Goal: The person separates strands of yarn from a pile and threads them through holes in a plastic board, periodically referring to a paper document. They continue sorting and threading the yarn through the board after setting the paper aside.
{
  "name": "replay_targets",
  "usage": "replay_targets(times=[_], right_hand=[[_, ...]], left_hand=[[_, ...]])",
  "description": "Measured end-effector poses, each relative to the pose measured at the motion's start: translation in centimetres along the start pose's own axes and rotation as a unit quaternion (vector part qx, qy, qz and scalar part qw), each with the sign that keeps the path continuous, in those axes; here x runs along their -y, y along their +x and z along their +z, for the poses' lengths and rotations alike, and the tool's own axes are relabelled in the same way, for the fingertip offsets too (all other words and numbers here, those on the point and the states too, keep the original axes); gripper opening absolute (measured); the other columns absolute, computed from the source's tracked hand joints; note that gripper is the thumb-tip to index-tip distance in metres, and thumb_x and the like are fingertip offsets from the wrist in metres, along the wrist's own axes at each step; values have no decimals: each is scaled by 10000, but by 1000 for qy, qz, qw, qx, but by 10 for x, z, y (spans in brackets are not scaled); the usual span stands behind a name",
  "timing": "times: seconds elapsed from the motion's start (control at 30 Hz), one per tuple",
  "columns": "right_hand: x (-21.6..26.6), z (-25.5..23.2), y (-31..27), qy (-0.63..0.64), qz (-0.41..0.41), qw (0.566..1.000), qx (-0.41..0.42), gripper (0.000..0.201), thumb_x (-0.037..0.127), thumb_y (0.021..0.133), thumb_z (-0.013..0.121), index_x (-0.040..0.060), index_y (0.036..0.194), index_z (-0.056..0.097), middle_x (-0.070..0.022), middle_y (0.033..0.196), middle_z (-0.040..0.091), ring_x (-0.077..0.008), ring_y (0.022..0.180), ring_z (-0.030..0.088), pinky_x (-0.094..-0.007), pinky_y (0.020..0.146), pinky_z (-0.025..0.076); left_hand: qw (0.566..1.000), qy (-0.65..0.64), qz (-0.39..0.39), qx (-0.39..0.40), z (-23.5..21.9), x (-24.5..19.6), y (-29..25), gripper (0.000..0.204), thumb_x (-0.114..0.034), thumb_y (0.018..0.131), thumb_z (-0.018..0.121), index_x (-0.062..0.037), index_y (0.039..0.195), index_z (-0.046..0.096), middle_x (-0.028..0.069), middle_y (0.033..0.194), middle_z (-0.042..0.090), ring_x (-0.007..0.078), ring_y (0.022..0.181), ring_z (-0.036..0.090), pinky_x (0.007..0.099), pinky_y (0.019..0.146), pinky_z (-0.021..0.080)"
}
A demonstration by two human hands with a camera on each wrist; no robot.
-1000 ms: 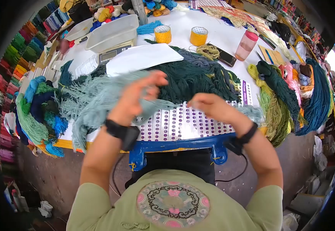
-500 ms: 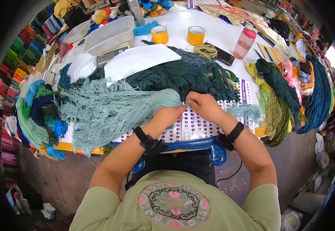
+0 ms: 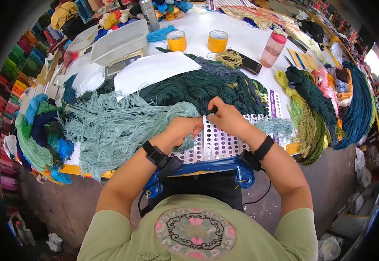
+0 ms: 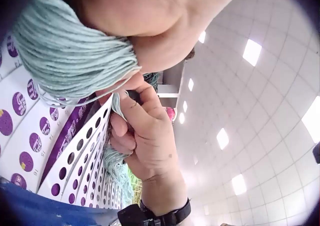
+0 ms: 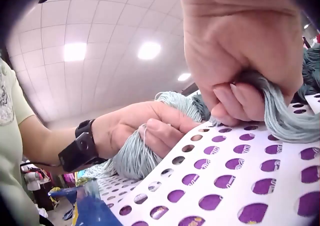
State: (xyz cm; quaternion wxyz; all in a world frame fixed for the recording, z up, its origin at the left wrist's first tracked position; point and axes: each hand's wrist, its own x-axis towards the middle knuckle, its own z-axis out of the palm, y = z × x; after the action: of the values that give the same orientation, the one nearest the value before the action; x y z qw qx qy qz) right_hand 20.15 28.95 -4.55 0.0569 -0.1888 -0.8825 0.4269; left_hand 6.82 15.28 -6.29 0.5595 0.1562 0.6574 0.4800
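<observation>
A thick skein of pale blue-green yarn lies across the left of the table, its loose ends spread leftward. My left hand grips its looped end, fingers curled round the strands. Close beside it, my right hand has its fingers curled round a thinner bunch of the same yarn, which trails out past the palm. Between the hands runs a white card with rows of punched holes, over a purple-dotted sheet. Its edge stands raised in the left wrist view, with the right fingertips right at its end.
Dark green yarn lies behind the hands, partly under white paper. Farther back are two yellow tape rolls, a phone and a pink-capped bottle. Colored skeins hang over the right edge. A blue bar runs along the front.
My left hand has come down from above the pale skein to its looped end, and the skein now lies gathered. The right hand has moved slightly left, close to the left hand.
</observation>
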Motion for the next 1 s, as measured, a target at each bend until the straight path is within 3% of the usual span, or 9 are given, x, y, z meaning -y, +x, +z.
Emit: replay_targets(times=[0.03,0.13,0.23,0.53,0.63,0.77,0.83,0.93,1.0], right_hand=[[4,-2,2,8,29,1000,0,269,132,849,610,34,1045,453,-177,647,604,-323,639,629,-415,630,475],[20,-9,4,41,113,992,46,284,115,843,615,12,1038,436,-158,613,603,-283,564,627,-393,581,484],[7,2,7,41,72,996,21,273,123,855,601,36,1037,417,-74,559,578,-152,445,526,-310,439,419],[6,-3,2,78,72,994,23,253,123,844,607,32,1014,444,-121,588,595,-259,524,606,-365,544,465],[-3,6,10,47,42,998,6,264,146,862,623,56,1022,433,-76,579,584,-148,464,532,-301,466,413],[-1,6,6,35,55,998,9,275,149,858,632,55,1025,435,-76,591,594,-158,498,547,-309,496,418],[-2,6,1,22,38,999,1,287,143,857,630,53,1050,439,-74,612,602,-164,544,560,-317,541,427],[-1,2,-6,42,57,997,25,322,158,830,642,44,1072,462,-143,733,635,-282,694,632,-380,647,465],[-5,4,-7,55,49,997,16,327,145,841,638,49,1092,453,-109,707,621,-217,654,597,-343,616,446]], left_hand=[[1000,17,-4,-5,0,0,1,249,-201,915,579,14,808,643,24,631,536,108,556,468,269,498,361],[999,31,-2,9,-2,-3,0,268,-213,921,590,29,825,654,31,622,543,117,555,474,273,494,363],[999,41,-2,-3,-1,-3,5,250,-188,904,599,31,797,654,42,631,559,127,555,485,279,490,366],[1000,25,7,10,-3,1,9,223,-155,860,589,18,737,657,54,639,583,139,599,518,285,529,389],[997,82,-10,10,-4,-5,11,201,-156,858,575,-5,762,667,60,644,583,141,597,518,286,534,389],[977,200,-64,-44,-2,-11,10,287,-299,858,652,-16,818,676,52,645,586,129,602,535,279,529,404],[858,500,116,18,-11,-3,13,296,-320,861,641,-39,779,682,43,630,593,126,601,554,288,502,404],[904,407,126,-31,-41,-2,1,294,-312,886,616,-45,786,686,37,644,601,123,614,556,281,515,409],[936,313,134,-85,-64,-12,-16,296,-304,912,590,-51,793,690,30,658,608,120,627,557,273,529,413]])
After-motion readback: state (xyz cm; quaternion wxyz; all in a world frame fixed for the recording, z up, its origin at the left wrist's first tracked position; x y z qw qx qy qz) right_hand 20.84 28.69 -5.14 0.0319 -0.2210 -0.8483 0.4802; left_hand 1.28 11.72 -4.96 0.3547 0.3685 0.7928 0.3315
